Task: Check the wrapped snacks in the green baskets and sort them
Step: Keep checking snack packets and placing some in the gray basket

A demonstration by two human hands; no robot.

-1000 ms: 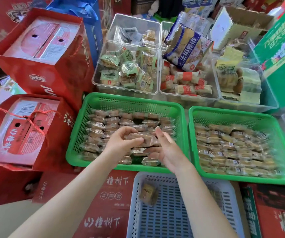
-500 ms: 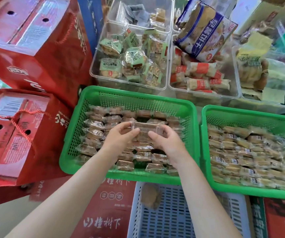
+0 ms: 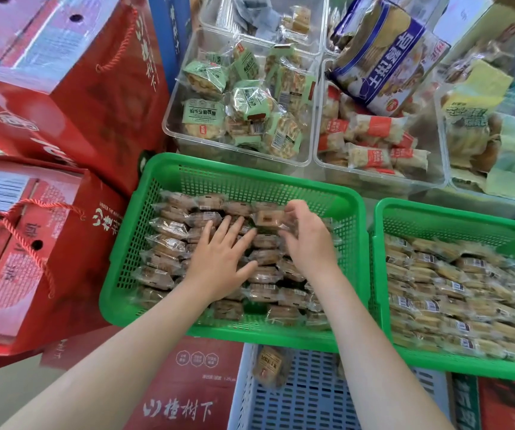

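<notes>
Two green baskets hold rows of clear-wrapped brown snacks: the left basket (image 3: 163, 175) in the middle and the right basket (image 3: 455, 218) beside it. My left hand (image 3: 219, 262) lies flat with straight, spread fingers on the snacks in the left basket. My right hand (image 3: 306, 240) is curled over the far rows and pinches one wrapped snack (image 3: 267, 218) at its right end. A single wrapped snack (image 3: 270, 366) lies in the pale blue basket (image 3: 306, 398) in front.
Clear bins at the back hold green-wrapped snacks (image 3: 237, 100), red-labelled snacks (image 3: 374, 144) and a blue bag (image 3: 383, 54). Red gift boxes (image 3: 32, 243) stand at the left. A flat red box (image 3: 188, 383) lies under the left basket's front edge.
Both hands held one snack up between them; now my left hand has let go and lies flat on the rows, while my right hand has carried the snack toward the far rows.
</notes>
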